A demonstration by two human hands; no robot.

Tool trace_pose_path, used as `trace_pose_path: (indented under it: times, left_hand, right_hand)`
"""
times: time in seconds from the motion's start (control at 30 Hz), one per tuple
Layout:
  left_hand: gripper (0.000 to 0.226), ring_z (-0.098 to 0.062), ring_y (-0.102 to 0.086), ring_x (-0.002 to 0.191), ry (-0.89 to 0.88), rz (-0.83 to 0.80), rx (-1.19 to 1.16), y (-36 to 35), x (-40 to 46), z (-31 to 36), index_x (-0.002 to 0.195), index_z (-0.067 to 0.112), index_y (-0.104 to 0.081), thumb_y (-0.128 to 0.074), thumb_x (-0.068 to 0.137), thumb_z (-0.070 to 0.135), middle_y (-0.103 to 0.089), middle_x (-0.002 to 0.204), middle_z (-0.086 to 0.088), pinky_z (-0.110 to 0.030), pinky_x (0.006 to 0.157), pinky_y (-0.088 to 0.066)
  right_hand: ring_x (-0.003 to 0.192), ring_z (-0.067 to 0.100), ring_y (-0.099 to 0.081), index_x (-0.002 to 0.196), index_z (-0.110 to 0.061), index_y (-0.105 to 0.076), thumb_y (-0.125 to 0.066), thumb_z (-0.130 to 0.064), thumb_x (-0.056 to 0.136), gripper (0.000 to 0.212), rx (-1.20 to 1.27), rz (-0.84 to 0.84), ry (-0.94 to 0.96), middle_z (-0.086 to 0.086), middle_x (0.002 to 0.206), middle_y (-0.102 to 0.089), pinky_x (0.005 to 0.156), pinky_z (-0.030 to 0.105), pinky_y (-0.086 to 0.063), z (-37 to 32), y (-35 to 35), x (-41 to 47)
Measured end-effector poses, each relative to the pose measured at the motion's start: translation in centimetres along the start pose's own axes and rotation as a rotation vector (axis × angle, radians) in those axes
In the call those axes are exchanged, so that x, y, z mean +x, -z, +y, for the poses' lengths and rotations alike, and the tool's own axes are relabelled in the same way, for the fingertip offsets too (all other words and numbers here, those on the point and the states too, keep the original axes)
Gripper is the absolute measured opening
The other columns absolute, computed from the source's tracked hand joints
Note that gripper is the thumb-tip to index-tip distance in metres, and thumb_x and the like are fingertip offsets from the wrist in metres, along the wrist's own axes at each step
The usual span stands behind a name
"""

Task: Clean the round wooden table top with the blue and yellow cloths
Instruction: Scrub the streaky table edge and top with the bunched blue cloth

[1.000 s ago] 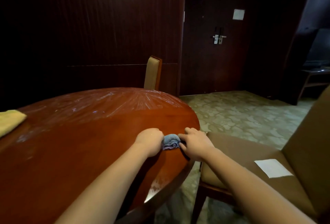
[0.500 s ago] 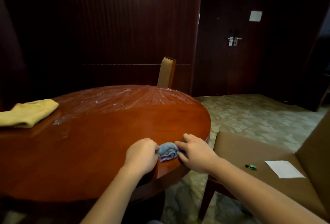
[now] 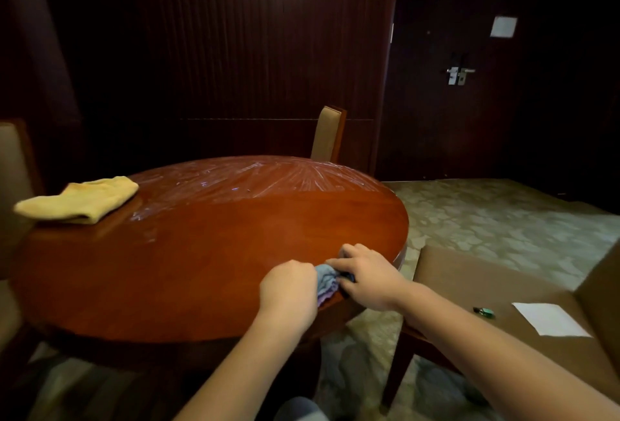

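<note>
Both the left hand [image 3: 288, 289] and the right hand [image 3: 367, 278] pinch the bunched blue cloth [image 3: 326, 281] at the near edge of the round table [image 3: 201, 263]; it could slide off the rim. Far left, the yellow cloth [image 3: 79, 200] overhangs the edge and may drop.

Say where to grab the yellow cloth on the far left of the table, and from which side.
Take the yellow cloth by its raised folded edge nearest the table's middle, coming from above and from the right. It lies flat and folded with its left end at the table rim, so a pinch there probably lifts all layers together. Both hands are on the blue cloth.
</note>
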State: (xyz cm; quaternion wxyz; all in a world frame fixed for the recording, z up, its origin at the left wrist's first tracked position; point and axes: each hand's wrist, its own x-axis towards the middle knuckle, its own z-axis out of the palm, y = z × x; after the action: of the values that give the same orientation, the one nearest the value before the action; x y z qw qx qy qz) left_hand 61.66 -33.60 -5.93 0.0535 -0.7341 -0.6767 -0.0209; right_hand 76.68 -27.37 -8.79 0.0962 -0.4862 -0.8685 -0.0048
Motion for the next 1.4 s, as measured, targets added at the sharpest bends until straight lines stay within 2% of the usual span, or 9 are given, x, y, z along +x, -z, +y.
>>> trace_pose_path:
  times: [0.1, 0.33, 0.67, 0.77, 0.9, 1.03, 1.13, 1.3, 1.4]
  left_hand:
    - [0.022, -0.026, -0.059, 0.109, -0.020, 0.001, 0.040, 0.3, -0.4, 0.9, 0.114, 0.010, -0.059, -0.047, 0.095, 0.009, -0.060, 0.117, -0.007, -0.032, 0.079, -0.050]
    - [0.020, -0.028, -0.060, 0.102, -0.055, -0.029, 0.017, 0.4, -1.1, 0.5, 0.110, 0.009, -0.061, -0.052, 0.095, 0.019, -0.060, 0.112, -0.008, -0.033, 0.075, -0.049]
    - [0.019, -0.027, -0.061, 0.103, 0.010, -0.073, -0.080, 1.3, -0.4, 1.0, 0.111, 0.009, -0.059, -0.056, 0.092, 0.014, -0.061, 0.112, -0.008, -0.032, 0.070, -0.049]
    - [0.017, -0.027, -0.063, 0.095, 0.030, -0.097, -0.113, 1.3, -0.3, 0.4, 0.105, 0.008, -0.061, -0.061, 0.090, 0.015, -0.064, 0.104, -0.008, -0.032, 0.065, -0.046]
    - [0.013, -0.030, -0.065, 0.092, 0.033, -0.146, -0.158, 1.9, -0.1, -0.8, 0.091, 0.009, -0.065, -0.070, 0.081, 0.013, -0.068, 0.100, -0.011, -0.034, 0.068, -0.051]
    - [0.028, -0.028, -0.065, 0.090, 0.024, -0.213, -0.121, 2.6, -0.1, -1.2, 0.071, 0.011, -0.049, -0.075, 0.078, 0.017, -0.065, 0.090, -0.009, -0.034, 0.068, -0.051]
    - [0.025, -0.024, -0.058, 0.081, 0.016, -0.243, -0.114, 2.7, -0.1, -1.2, 0.077, 0.013, -0.048, -0.073, 0.079, 0.015, -0.054, 0.078, -0.005, -0.032, 0.065, -0.046]
    - [0.019, -0.022, -0.052, 0.079, 0.020, -0.218, -0.113, 2.3, -0.2, -0.7, 0.104, 0.009, -0.059, -0.065, 0.086, 0.013, -0.053, 0.087, -0.004, -0.030, 0.067, -0.046]
    - [0.021, -0.022, -0.053, 0.083, 0.027, -0.218, -0.110, 2.1, 0.0, -0.6, 0.108, 0.009, -0.058, -0.061, 0.088, 0.012, -0.053, 0.090, -0.005, -0.031, 0.070, -0.047]
  right_hand:
    - [0.106, 0.018, -0.039, 0.137, -0.032, -0.047, -0.044, -0.029, 0.096, 0.041, 0.018, -0.014, -0.002, -0.003, 0.115, -0.045, 0.091, 0.034, -0.033, 0.1, 0.1, 0.0]
    - [0.112, 0.017, -0.039, 0.138, -0.030, -0.047, -0.046, -0.025, 0.096, 0.042, 0.091, -0.044, -0.036, -0.003, 0.118, -0.045, 0.097, 0.036, -0.035, 0.2, 0.1, 0.1]
    - [0.114, 0.016, -0.040, 0.138, -0.028, -0.047, -0.047, -0.022, 0.095, 0.043, 0.102, -0.021, -0.046, -0.003, 0.120, -0.046, 0.098, 0.034, -0.036, -0.2, 0.1, -0.1]
    - [0.113, 0.016, -0.041, 0.137, -0.028, -0.049, -0.047, -0.021, 0.094, 0.043, 0.106, -0.030, -0.052, -0.002, 0.117, -0.047, 0.096, 0.032, -0.036, -0.4, 0.3, -0.1]
    - [0.110, 0.017, -0.042, 0.136, -0.026, -0.052, -0.049, -0.019, 0.091, 0.046, 0.117, -0.040, -0.040, -0.001, 0.112, -0.048, 0.095, 0.033, -0.037, -0.7, 0.4, -0.1]
    - [0.110, 0.017, -0.043, 0.135, -0.023, -0.053, -0.049, -0.016, 0.089, 0.047, 0.147, -0.045, -0.002, 0.000, 0.110, -0.049, 0.095, 0.034, -0.037, -1.6, 0.1, 0.0]
    - [0.109, 0.017, -0.042, 0.133, -0.023, -0.055, -0.048, -0.014, 0.088, 0.047, 0.149, -0.053, 0.020, -0.001, 0.110, -0.049, 0.094, 0.035, -0.038, -2.3, 0.1, 0.3]
    - [0.108, 0.017, -0.044, 0.124, -0.023, -0.062, -0.049, -0.012, 0.087, 0.041, 0.161, -0.064, 0.031, -0.001, 0.110, -0.050, 0.092, 0.036, -0.040, -3.0, 0.3, 0.9]
    - [0.108, 0.019, -0.044, 0.116, -0.021, -0.065, -0.049, -0.010, 0.087, 0.035, 0.160, -0.076, 0.037, 0.000, 0.111, -0.050, 0.091, 0.037, -0.040, -3.5, 0.4, 1.2]
